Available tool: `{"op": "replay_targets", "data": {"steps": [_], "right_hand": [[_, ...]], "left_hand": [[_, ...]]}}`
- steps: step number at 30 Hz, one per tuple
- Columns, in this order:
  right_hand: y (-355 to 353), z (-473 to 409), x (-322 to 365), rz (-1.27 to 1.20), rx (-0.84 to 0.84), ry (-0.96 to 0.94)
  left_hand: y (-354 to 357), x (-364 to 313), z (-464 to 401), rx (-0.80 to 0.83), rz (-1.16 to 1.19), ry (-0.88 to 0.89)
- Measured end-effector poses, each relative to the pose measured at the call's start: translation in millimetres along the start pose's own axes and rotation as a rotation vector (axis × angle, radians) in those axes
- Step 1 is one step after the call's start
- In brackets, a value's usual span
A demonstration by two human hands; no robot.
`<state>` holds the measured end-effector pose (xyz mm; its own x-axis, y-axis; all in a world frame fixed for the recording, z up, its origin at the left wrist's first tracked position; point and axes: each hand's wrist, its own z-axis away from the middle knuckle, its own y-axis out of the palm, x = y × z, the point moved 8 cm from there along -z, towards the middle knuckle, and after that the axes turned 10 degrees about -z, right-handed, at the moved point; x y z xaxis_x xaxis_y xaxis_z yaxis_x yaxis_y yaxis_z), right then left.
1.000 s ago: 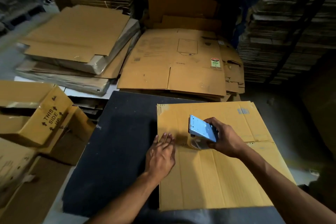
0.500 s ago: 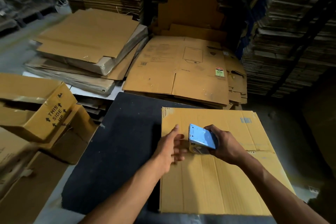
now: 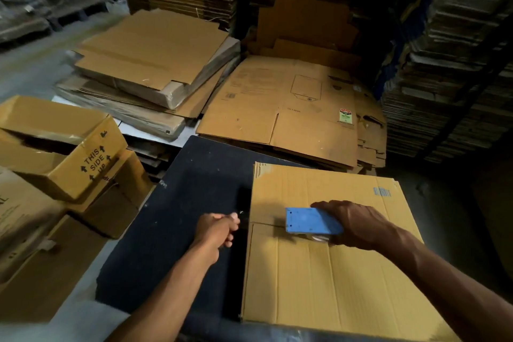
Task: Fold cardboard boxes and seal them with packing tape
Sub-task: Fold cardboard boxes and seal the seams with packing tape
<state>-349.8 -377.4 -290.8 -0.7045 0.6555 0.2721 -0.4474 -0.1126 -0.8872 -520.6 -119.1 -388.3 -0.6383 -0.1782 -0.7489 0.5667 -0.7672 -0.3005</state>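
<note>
— Where's the box?
— The cardboard box (image 3: 327, 264) lies on the dark table (image 3: 177, 203), flaps closed.
— And the hands?
— From the head view, the right hand (image 3: 358, 223) grips the blue tape dispenser (image 3: 312, 221) on the seam; the left hand (image 3: 219, 228), fingers curled, pinches the tape end (image 3: 241, 213) just beside the box's left edge.

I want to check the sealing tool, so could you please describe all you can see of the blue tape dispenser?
The blue tape dispenser shows a flat, plain plate, apparently plastic, with a clear tape roll partly visible beneath. It lies tilted over the centre seam of the cardboard box. The right hand grips it from the right.
</note>
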Motion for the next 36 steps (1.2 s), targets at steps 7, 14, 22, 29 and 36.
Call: {"op": "replay_targets", "data": {"steps": [7,14,22,29,36], "right_hand": [[4,-22,19,0.166,0.07,0.036],[9,-35,36,0.295,0.142,0.07],[20,-45,64,0.418,0.158,0.032],[19,-42,66,0.41,0.08,-0.022],[25,-39,71,0.417,0.085,-0.135]], "left_hand": [[5,18,-16,-0.059,-0.026,-0.012],[27,49,-22,0.041,0.007,-0.065],[51,63,-40,-0.008,-0.286,0.034],[47,120,-52,0.086,-0.318,-0.027],[53,-6,6,0.117,0.042,0.509]]}}
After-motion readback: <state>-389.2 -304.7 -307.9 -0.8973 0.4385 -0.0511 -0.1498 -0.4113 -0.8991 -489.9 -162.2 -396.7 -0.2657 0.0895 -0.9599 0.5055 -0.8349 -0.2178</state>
